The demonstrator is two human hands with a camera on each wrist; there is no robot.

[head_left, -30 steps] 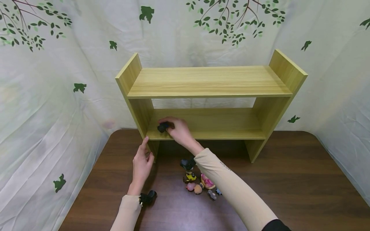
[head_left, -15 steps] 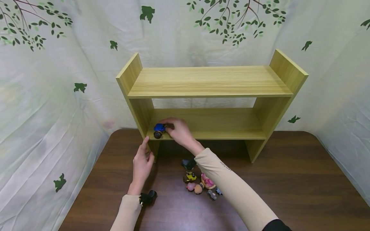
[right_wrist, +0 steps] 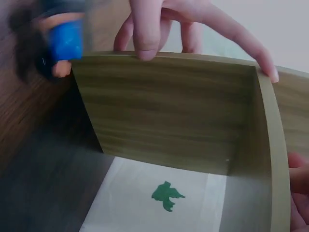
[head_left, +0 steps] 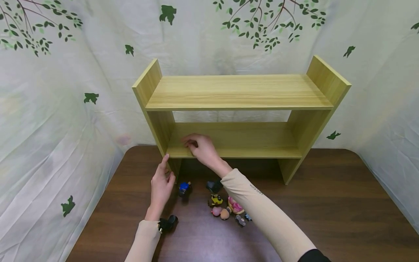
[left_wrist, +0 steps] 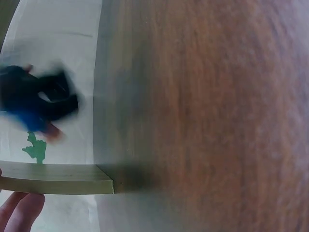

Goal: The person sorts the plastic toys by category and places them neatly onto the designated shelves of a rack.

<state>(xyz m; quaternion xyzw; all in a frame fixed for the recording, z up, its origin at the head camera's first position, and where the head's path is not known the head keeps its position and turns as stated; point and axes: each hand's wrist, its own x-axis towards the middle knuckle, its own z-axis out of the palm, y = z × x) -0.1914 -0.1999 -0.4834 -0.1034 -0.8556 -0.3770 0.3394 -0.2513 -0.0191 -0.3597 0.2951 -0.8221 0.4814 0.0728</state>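
Observation:
A small toy figure (head_left: 184, 188) with a blue body and black parts shows in front of the shelf's left leg, blurred in both wrist views. My right hand (head_left: 201, 147) is over the left part of the lower shelf board, fingers loosely bent, holding nothing. My left hand (head_left: 161, 183) grips the front edge of the left side panel (right_wrist: 164, 106) of the wooden shelf (head_left: 239, 109). Its thumb lies on the inner side, other fingers on the outer side, and the index fingertip touches the board's front corner.
Several small toys lie on the brown table, among them a yellow one (head_left: 215, 199), a pink-topped one (head_left: 235, 206) and a dark one (head_left: 214, 186). My right forearm (head_left: 262, 211) passes over their right side. A white leaf-print cloth (head_left: 65, 145) hangs behind.
The blue toy figure was at my right fingers on the lower board. It tipped forward over the front edge and is now lower, off the board. Both hands stay nearly still.

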